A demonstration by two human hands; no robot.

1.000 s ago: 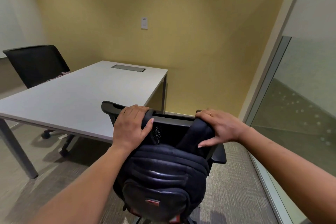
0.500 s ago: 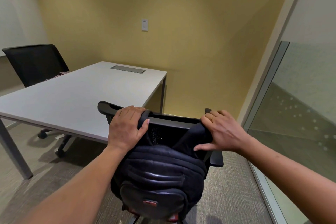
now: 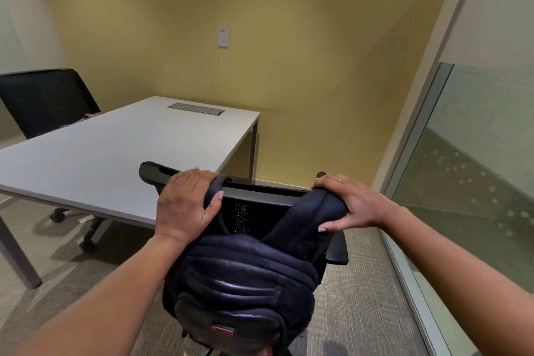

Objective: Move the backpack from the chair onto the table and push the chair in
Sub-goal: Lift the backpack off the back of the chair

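Two bare hands, one backpack, two chairs, one table. Listed from the left of the frame to the right.

Second chair (image 3: 49, 101): black, upper left, behind the far side of the table.

Table (image 3: 95, 159): pale grey top, left and centre, metal legs; a grey rectangular hatch (image 3: 196, 109) is set flush near its far end.

Wall switch (image 3: 223, 37): white plate, upper centre, on the yellow wall.

Left hand (image 3: 185, 205): lower centre-left, fingers curled over the top rail of the near chair's back, closed around a backpack strap where it passes over the rail, thumb pressed on the near side.

Chair (image 3: 260, 193): black, mesh back, lower centre, standing on grey carpet just short of the table's near edge; one armrest shows at its left, another lower right.

Backpack (image 3: 242, 283): dark navy, bottom centre, hanging down the near side of the chair back by straps looped over the top rail; small red tag near its lower end.

Right hand (image 3: 346, 205): centre-right, clamped on the other padded strap at the rail's right corner, ring on one finger.

Glass partition (image 3: 476, 167): frosted, right edge.
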